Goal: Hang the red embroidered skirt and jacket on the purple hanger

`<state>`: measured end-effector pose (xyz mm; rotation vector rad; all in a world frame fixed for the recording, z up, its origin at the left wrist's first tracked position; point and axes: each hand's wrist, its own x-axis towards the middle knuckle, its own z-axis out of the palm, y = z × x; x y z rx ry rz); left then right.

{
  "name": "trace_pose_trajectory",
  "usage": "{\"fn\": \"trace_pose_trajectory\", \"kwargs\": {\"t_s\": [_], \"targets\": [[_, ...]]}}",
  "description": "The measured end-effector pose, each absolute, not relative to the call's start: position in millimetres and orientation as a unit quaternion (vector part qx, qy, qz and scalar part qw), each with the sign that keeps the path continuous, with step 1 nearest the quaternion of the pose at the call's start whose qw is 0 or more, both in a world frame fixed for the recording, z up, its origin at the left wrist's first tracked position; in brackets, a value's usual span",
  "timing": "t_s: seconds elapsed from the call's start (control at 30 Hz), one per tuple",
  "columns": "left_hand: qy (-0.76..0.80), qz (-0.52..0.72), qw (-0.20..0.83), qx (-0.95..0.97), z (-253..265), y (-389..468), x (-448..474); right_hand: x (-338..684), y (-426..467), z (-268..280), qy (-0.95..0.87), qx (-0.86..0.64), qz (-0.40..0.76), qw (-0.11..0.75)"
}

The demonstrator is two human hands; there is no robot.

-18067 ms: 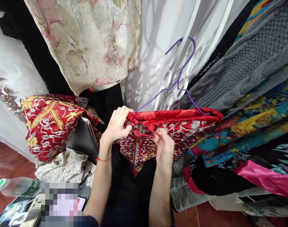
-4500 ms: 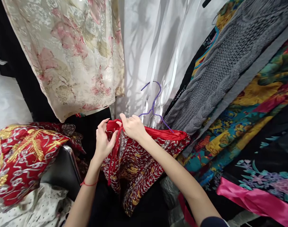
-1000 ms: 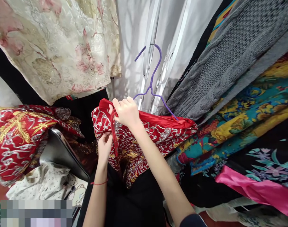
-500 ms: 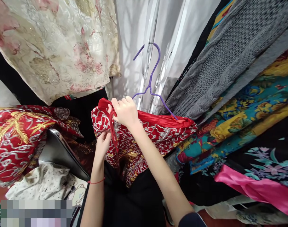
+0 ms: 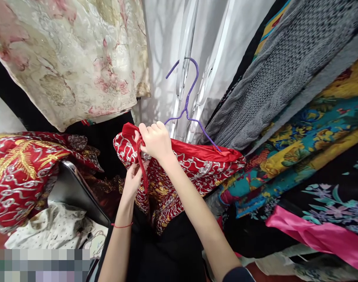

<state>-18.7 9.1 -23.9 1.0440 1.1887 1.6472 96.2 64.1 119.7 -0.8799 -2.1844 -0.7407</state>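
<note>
A red embroidered skirt [image 5: 196, 166] with silver and gold scrollwork hangs in front of me, its plain red waist edge at the top. A purple hanger [image 5: 187, 102] rises out of that edge, its lower part hidden inside the cloth. My right hand [image 5: 156, 140] is closed over the waist edge near its left end, by a red cord [image 5: 143, 174] that dangles down. Just below, my left hand [image 5: 134, 175] is closed with its fingertips at the skirt beside the cord; the tips are partly hidden.
A cream floral garment [image 5: 87, 62] hangs at upper left. Grey knitwear [image 5: 284, 74] and a teal-and-yellow floral cloth [image 5: 273, 168] hang on the right. At left, another red embroidered garment [image 5: 23, 172] drapes near a dark-edged panel [image 5: 82, 192] and white dotted cloth [image 5: 49, 227].
My left hand has shifted slightly right and closer to the cord, which now hangs a little farther right. My right hand keeps its hold, and the hanger sits slightly lower.
</note>
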Motion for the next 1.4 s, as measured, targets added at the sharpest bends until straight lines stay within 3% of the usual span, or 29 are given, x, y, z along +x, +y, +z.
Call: {"fn": "trace_pose_trajectory", "kwargs": {"t_s": [0.17, 0.37, 0.57, 0.9, 1.13, 1.4], "targets": [[0.539, 0.581, 0.371, 0.484, -15, -8, -33, 101, 70, 114, -0.851, -0.317, -0.268, 0.321], [0.560, 0.575, 0.346, 0.487, -18, -24, -46, 109, 45, 84, -0.878, -0.232, -0.251, 0.336], [0.561, 0.568, 0.320, 0.511, -22, -38, -52, 101, 26, 30, -0.911, -0.166, -0.262, 0.270], [0.528, 0.562, 0.370, 0.519, -28, -45, -68, 98, 33, 3, -0.884, -0.139, -0.327, 0.303], [0.603, 0.451, 0.151, 0.640, -32, -29, -62, 97, 23, 10, -0.880, -0.107, -0.325, 0.329], [0.587, 0.482, 0.119, 0.640, -29, -28, -55, 86, 18, 14, -0.816, -0.209, -0.264, 0.471]]}}
